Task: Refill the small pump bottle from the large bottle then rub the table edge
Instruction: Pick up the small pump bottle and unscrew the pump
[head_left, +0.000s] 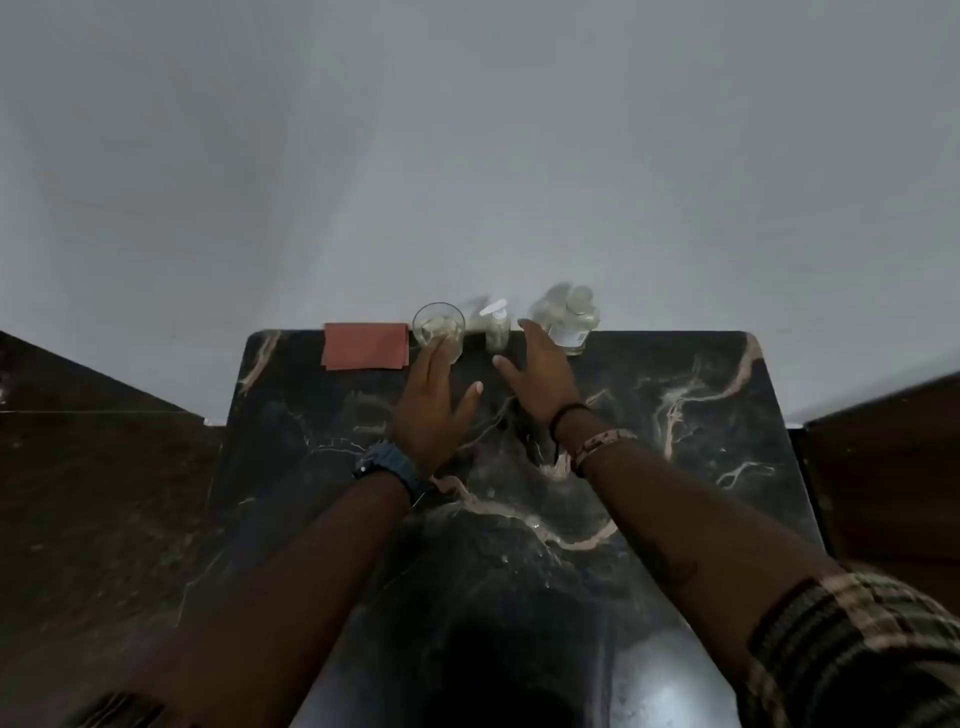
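Observation:
A small clear pump bottle (497, 327) with a white pump stands at the far edge of the dark marble table (675, 467), against the wall. To its right stands the large clear bottle (571, 322) with a white label. My right hand (540, 376) is open, fingers spread, just in front of the gap between the two bottles and touching neither. My left hand (434, 400) is open too, its fingertips reaching the base of a clear glass (439, 327) left of the pump bottle.
A folded reddish cloth (364, 345) lies at the table's far left, next to the glass. A pale wall rises directly behind the objects. Dark floor lies on both sides of the table.

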